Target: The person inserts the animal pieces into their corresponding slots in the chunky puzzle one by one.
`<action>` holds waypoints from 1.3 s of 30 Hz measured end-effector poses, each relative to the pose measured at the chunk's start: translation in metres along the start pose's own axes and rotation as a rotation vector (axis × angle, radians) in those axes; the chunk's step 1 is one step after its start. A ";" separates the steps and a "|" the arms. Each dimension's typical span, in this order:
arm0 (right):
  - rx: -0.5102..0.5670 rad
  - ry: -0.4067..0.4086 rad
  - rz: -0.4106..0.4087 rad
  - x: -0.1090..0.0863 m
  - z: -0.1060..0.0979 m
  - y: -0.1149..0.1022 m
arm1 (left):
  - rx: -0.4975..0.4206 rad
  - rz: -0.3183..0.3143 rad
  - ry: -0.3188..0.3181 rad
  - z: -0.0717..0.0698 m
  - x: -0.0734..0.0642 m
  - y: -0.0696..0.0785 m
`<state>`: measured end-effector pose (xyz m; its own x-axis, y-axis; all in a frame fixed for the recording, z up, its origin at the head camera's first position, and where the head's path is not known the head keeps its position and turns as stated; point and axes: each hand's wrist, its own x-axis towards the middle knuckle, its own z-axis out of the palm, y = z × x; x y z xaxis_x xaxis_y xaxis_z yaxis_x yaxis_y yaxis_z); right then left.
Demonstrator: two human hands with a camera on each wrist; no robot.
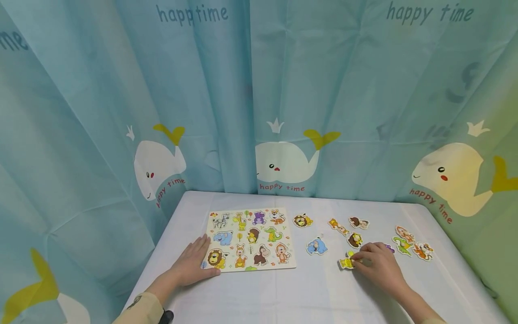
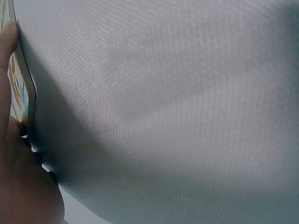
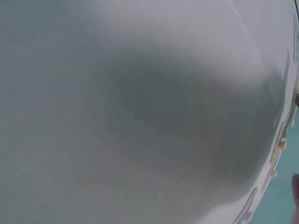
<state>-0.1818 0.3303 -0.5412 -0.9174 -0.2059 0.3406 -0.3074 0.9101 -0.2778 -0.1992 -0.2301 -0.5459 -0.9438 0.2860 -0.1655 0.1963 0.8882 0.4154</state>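
Observation:
A flat wooden animal puzzle board [image 1: 249,238] lies on the white table. My left hand [image 1: 193,263] rests at its near left corner, fingers along the left side and thumb at the front edge. In the left wrist view, the left thumb [image 2: 6,44] lies against the edge of the board. My right hand [image 1: 378,265] pinches a yellow giraffe puzzle piece [image 1: 346,263] between thumb and fingers, close over the table. A purple piece [image 1: 390,248] is partly hidden behind that hand. Just beyond it lies a hedgehog piece [image 1: 355,240].
Left of the right hand lie an elephant piece [image 1: 316,246] and a lion piece [image 1: 302,220]. Farther back are a kangaroo piece [image 1: 338,226] and a gorilla piece [image 1: 359,222]. Monkey [image 1: 404,234], crocodile [image 1: 402,245] and tiger [image 1: 423,251] pieces cluster at right. A whale-print curtain [image 1: 226,90] hangs behind.

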 end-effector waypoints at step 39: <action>0.048 -0.018 0.127 0.001 0.019 -0.009 | -0.001 0.004 0.002 0.000 0.001 0.001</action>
<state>-0.1843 0.3149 -0.5556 -0.9538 -0.0968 0.2844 -0.1999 0.9111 -0.3605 -0.1996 -0.2292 -0.5452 -0.9436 0.2889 -0.1618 0.1998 0.8865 0.4173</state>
